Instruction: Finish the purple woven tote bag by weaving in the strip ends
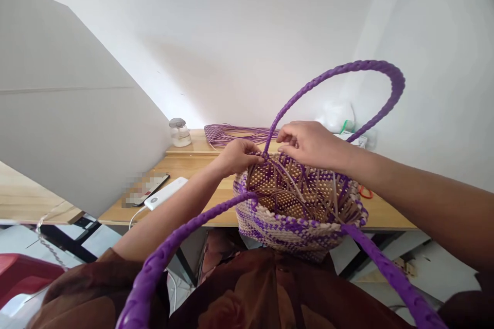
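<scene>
A woven basket (293,231) in purple and cream rests on my lap, its mouth facing up, with loose strips sticking out inside. One purple braided handle (347,69) arches over the far rim; another handle (185,231) loops toward me. My left hand (237,157) is closed, pinching strips at the far rim where the handle joins. My right hand (309,144) sits just beside it, fingers pinched on the same strands at the handle's base.
A wooden table (193,200) stands behind the basket. On it lie a bundle of purple strips (231,134), a small glass jar (179,132), a phone (148,187), a white power bank (166,193) and an orange ring (366,193). A red stool (23,275) is at lower left.
</scene>
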{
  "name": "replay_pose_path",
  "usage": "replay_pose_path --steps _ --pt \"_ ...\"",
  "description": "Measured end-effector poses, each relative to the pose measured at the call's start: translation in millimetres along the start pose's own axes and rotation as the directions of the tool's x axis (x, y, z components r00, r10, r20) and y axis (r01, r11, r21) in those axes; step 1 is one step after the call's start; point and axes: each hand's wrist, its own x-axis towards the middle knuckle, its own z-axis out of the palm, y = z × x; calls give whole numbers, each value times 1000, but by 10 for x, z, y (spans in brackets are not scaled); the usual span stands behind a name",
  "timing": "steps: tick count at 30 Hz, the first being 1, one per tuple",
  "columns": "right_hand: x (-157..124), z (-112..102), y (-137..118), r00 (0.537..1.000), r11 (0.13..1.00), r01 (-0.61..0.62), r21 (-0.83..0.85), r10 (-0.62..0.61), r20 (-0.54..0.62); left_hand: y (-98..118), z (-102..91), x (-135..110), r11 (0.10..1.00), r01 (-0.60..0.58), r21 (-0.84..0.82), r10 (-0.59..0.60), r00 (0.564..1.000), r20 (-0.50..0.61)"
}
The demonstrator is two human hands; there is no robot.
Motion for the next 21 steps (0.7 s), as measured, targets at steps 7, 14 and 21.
replay_pose_path --steps 7,14,21 --pt "179 311 -23 962 985 90 -151 -47 269 103 0 158 891 -137 434 149 989 8" --pt "310 384 6 956 990 72 -122 -33 293 67 76 194 836 -142 530 212 974 -74" --pt "305 302 152 917 999 -1 53 -21 397 -5 14 248 925 -111 364 116 993 10"
